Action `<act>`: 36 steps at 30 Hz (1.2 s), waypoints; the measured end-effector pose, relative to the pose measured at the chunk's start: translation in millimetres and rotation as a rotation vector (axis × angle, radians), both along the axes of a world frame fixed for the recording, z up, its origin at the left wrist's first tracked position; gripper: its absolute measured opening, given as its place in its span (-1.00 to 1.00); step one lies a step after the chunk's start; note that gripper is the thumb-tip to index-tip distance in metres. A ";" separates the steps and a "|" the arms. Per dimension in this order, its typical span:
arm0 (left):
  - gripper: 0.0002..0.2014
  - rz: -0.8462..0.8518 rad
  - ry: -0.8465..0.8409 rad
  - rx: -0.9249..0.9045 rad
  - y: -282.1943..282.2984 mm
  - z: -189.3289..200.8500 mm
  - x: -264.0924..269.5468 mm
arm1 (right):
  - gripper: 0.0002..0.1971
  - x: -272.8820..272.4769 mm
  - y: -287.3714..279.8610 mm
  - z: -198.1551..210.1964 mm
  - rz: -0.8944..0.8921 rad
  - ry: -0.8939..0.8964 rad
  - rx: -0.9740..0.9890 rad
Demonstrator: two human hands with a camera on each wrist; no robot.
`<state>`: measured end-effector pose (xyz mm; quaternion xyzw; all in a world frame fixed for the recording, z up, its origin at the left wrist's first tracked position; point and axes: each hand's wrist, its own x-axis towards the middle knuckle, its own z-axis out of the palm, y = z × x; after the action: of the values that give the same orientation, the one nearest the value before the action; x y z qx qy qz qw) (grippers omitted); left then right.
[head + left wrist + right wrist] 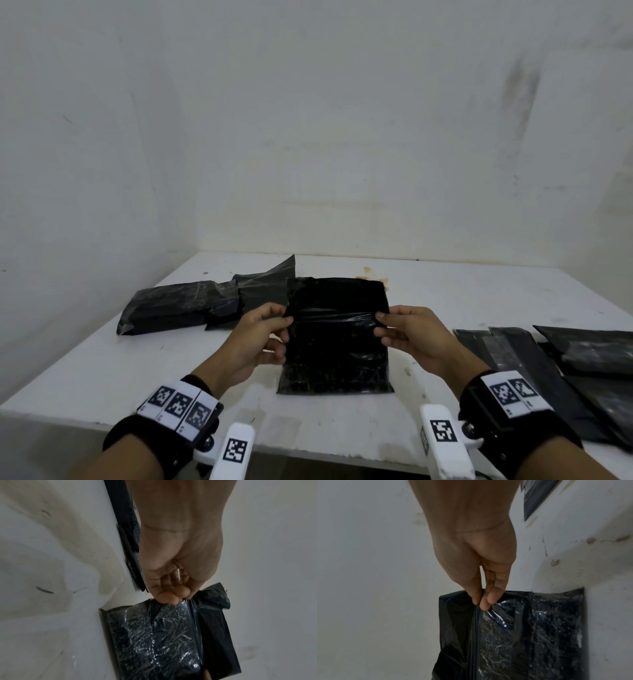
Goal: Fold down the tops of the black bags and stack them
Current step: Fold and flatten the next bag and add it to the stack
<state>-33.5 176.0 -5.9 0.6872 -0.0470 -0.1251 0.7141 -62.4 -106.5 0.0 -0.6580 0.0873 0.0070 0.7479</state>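
Fingertips (pixel 167 597) (partly tucked) pinch black bag (pixel 337 339).

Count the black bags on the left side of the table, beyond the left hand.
2, as far as shows: one filled bag lying far left, and one overlapping its right end, its top raised. Others may be hidden beneath.

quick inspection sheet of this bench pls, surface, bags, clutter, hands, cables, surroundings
surface: white table, scuffed, brown stain near the back
job's things: centre bag with its bottom on the table, top raised; filled bags at back left; flat bags at right
clutter: nothing seen
grippers: left hand and right hand pinch the centre bag's side edges
cables: nothing seen
surroundings: white walls, marked
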 end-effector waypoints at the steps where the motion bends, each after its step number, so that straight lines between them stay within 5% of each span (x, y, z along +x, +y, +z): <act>1: -0.97 -0.007 0.008 -0.023 0.0 0.5 -0.5 | -0.99 -0.2 0.4 1.0 -0.007 0.003 0.024; 12: -0.93 -0.045 0.080 -0.159 4.1 -0.5 -2.9 | -0.91 -0.7 0.2 -0.2 0.002 -0.020 0.133; 21: -0.52 0.019 0.218 -0.171 4.4 13.4 0.5 | -0.62 -1.7 0.3 12.1 -0.083 0.147 0.233; 24: -0.61 0.028 0.237 -0.139 1.8 17.1 3.4 | -0.61 1.0 2.3 17.1 -0.084 0.175 0.167; 30: -0.91 0.008 0.206 -0.105 3.3 19.5 3.9 | -0.94 2.8 1.6 23.1 -0.033 0.187 0.167; 36: -0.90 -0.011 0.142 -0.068 4.6 15.6 7.7 | -0.86 4.6 -6.2 17.0 0.032 0.177 0.114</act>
<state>-25.9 180.7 9.7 0.6517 -0.0044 -0.1759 0.7378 -57.9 -112.7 17.0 -0.6125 0.1422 0.0821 0.7732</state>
